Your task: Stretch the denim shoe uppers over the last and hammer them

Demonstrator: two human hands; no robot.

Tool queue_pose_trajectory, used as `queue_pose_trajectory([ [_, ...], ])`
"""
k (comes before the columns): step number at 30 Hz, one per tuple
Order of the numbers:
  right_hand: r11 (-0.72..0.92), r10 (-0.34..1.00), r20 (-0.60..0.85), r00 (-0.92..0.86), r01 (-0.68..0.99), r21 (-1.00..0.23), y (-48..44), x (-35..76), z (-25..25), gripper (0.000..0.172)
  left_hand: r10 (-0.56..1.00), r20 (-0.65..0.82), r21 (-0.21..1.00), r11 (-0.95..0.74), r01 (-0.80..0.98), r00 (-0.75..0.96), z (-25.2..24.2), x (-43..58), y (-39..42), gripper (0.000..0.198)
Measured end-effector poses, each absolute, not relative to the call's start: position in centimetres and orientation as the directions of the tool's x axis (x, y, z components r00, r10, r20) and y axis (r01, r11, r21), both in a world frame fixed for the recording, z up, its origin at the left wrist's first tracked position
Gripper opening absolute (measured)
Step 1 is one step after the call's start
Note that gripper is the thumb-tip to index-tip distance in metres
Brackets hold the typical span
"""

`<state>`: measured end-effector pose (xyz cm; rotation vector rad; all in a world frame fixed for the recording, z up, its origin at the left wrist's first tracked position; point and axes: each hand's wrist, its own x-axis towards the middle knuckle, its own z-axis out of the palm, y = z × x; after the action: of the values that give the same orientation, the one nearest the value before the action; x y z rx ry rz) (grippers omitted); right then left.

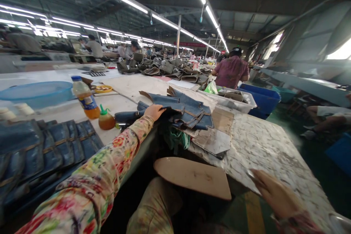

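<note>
My left hand reaches forward and is closed on the near edge of a dark blue leather piece, its fingertips partly hidden. That piece belongs to a loose pile of blue leather pieces with brown edges at the table corner. My right hand, slightly blurred, is low on the right above the marbled tabletop. A shiny metal tool shows at its fingers; its kind cannot be made out. A tan board with one rounded end is in front of my lap.
At left lie overlapping blue leather pieces, a bottle of amber liquid, a green-tipped squeeze bottle and a blue basin. A white crate and a blue bin stand beyond, near a person in a maroon shirt.
</note>
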<state>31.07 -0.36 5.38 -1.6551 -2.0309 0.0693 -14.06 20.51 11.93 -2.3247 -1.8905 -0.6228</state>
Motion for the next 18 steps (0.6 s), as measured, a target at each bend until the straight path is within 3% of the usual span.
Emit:
queue_pose_trajectory([
  [4,0.479,0.870,0.275,-0.410,0.836,-0.267,6.0,22.7,6.9,0.033,0.847,0.474,0.182,-0.363,0.914,0.242,13.8,-9.7,20.8,0.037],
  [7,0.569,0.810,0.314,-0.495,0.792,-0.222,9.5,17.4,8.5,0.039,0.809,0.477,0.166,-0.465,0.869,0.342,14.1,-7.4,20.3,0.033],
  [14,0.536,0.822,0.246,-0.513,0.843,-0.034,15.5,12.9,9.3,0.053,0.788,0.394,0.136,-0.559,0.818,0.474,13.5,-6.5,19.0,0.030],
  [18,0.500,0.850,0.217,-0.481,0.865,-0.041,18.7,12.9,8.9,0.046,0.796,0.359,0.135,-0.560,0.817,0.487,13.8,-6.2,18.8,0.030],
])
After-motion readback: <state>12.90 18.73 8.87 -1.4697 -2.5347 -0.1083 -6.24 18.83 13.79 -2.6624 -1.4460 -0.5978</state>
